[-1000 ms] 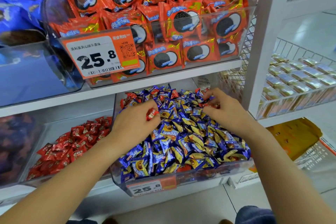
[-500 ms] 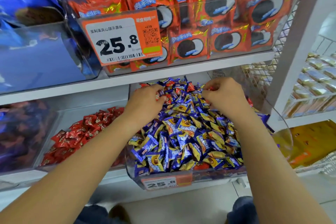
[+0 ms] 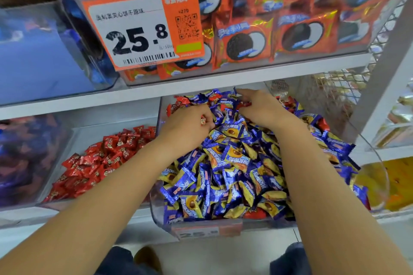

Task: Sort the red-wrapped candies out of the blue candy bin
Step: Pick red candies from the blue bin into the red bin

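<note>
Picking step: left hand (image 3: pixel 186 128) pinched one red-wrapped candy (image 3: pixel 203 120), right hand (image 3: pixel 260 108) pinched another at twelve o'clock of the clear blue-candy bin (image 3: pixel 161 214); next, carry both toward nine o'clock

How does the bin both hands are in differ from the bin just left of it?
The blue candy bin is heaped with blue-and-yellow wrapped candies and a few stray red ones; the red candy bin holds only red-wrapped candies. The blue candy bin is piled high; the red candy bin sits lower, bare at the back. Both are clear and share one shelf.
</note>
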`<state>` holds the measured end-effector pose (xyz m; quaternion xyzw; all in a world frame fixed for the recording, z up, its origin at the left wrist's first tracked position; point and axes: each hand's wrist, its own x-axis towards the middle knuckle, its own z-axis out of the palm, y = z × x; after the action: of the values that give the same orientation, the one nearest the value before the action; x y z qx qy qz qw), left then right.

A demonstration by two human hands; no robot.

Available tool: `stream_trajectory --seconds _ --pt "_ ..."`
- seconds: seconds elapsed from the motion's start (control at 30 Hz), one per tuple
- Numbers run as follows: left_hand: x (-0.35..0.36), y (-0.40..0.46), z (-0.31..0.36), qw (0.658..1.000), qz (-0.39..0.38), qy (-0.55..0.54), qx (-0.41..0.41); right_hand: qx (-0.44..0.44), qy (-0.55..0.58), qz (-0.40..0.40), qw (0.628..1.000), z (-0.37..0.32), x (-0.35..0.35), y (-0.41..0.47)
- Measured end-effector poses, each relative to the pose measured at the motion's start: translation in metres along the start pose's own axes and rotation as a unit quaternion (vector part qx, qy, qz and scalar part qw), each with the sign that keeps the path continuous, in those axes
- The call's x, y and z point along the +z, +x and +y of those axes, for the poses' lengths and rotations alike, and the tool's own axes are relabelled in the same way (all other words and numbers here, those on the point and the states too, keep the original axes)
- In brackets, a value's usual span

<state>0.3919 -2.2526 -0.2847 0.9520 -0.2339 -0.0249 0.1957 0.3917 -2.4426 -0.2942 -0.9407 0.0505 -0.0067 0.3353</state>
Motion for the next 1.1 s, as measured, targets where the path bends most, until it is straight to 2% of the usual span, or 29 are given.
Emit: stream_trajectory --seconds 0.07,0.13,0.33,0.47,0.6,0.73,0.83,0.93,1.1 --pt "0.0 0.0 0.001 1.0 -0.002 0.0 -0.007 0.004 0.011 0.019 1.0 0.0 0.003 0.0" --pt "-0.001 -0.002 0.002 1.0 0.003 -0.004 -0.008 0.008 -0.024 0.042 0.999 -0.002 0.005 -0.004" --pt "-0.013 -0.023 0.002 0.992 0.1 -0.08 0.009 -0.004 -0.056 0.094 0.994 -0.011 -0.023 -0.039" --pt "-0.026 -0.055 -0.001 0.976 0.159 -0.149 0.0 -0.008 -0.036 0.05 0.998 -0.02 -0.037 -0.078" --pt "-0.036 -0.095 -0.028 0.954 0.217 -0.209 -0.01 -0.069 -0.006 0.031 0.997 -0.049 -0.024 -0.112" --pt "-0.047 -0.111 -0.086 0.929 0.28 -0.227 -0.083 -0.118 0.084 0.002 0.989 -0.102 0.002 -0.121" --pt "-0.048 -0.114 -0.138 0.929 0.235 -0.241 -0.154 -0.17 0.031 -0.039 0.984 -0.146 0.036 -0.108" --pt "-0.054 -0.111 -0.164 0.929 0.168 -0.275 -0.183 -0.2 -0.062 -0.069 0.975 -0.179 0.079 -0.081" --pt "-0.058 -0.101 -0.181 0.91 0.137 -0.32 -0.225 -0.187 -0.106 -0.141 0.966 -0.199 0.122 -0.046"
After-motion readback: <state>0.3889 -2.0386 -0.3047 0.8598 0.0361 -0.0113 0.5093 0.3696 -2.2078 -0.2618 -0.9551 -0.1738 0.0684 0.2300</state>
